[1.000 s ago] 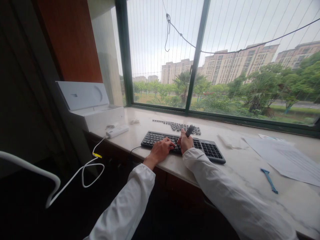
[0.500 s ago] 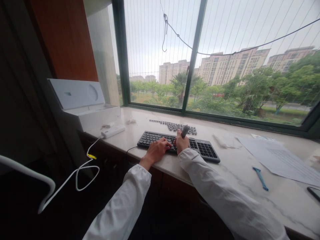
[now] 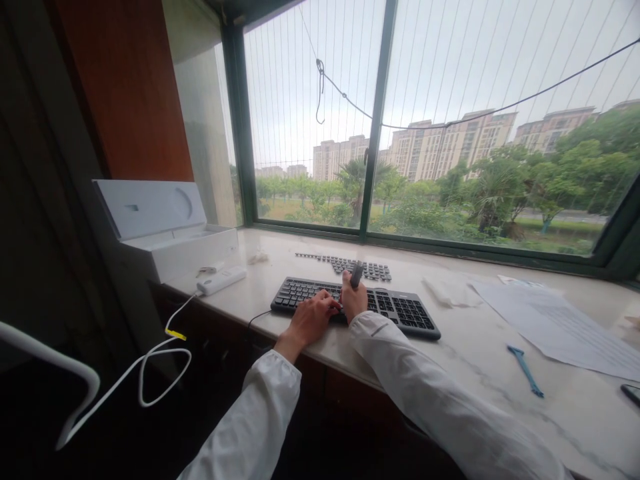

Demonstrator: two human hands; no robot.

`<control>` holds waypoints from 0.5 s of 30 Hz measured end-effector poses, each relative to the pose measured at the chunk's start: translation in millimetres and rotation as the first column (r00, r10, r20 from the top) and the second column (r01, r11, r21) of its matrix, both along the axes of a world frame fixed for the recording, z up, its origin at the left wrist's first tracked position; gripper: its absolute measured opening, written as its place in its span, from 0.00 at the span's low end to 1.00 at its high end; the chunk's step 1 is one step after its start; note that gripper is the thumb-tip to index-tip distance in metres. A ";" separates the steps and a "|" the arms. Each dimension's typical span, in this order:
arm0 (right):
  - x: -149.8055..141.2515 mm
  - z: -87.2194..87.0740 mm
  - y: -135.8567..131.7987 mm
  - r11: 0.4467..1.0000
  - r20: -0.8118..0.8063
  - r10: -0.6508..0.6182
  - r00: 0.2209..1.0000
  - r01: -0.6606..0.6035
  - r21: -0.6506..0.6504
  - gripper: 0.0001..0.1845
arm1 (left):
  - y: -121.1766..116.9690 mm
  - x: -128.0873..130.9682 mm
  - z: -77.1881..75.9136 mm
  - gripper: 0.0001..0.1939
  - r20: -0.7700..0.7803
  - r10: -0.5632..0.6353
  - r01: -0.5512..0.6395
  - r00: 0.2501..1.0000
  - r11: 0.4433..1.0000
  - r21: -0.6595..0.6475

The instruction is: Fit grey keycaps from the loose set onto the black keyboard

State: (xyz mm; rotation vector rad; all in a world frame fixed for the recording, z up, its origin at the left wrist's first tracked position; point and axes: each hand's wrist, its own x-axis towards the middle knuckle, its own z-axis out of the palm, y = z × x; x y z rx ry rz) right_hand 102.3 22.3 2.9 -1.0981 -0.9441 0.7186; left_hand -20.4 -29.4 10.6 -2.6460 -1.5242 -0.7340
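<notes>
A black keyboard (image 3: 410,313) lies on the marble sill, with caps on its left keys and dark openings over much of its right side. My left hand (image 3: 313,317) rests on its middle, fingers stretched and slightly bent, tips close to my right hand. Wrapped round a short dark tool, my right hand (image 3: 354,300) is closed just above the keys. The upper end of that tool, which looks like a small brush (image 3: 357,273), sticks up out of the fist; its lower end is hidden. Behind the keyboard, loose keycaps (image 3: 375,271) are laid out in rows.
To the left stand an open white box (image 3: 190,250) and a white power strip (image 3: 223,281) with a hanging cable. On the right lie a crumpled white wrapper (image 3: 450,292), printed paper (image 3: 560,327), a blue tool (image 3: 526,372) and a dark phone-like edge (image 3: 631,393). The window is behind.
The view has tilted up a little, so the scene sits lower. The dark tool in my right hand stands more upright, and my right hand is slightly closer to my left fingers.
</notes>
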 end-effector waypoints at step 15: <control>-0.8 1.1 -3.2 0.994 -0.106 0.086 0.991 -0.077 0.081 0.21 | -0.1 2.4 -1.0 0.15 -0.033 -0.011 0.012 0.999 0.999 0.034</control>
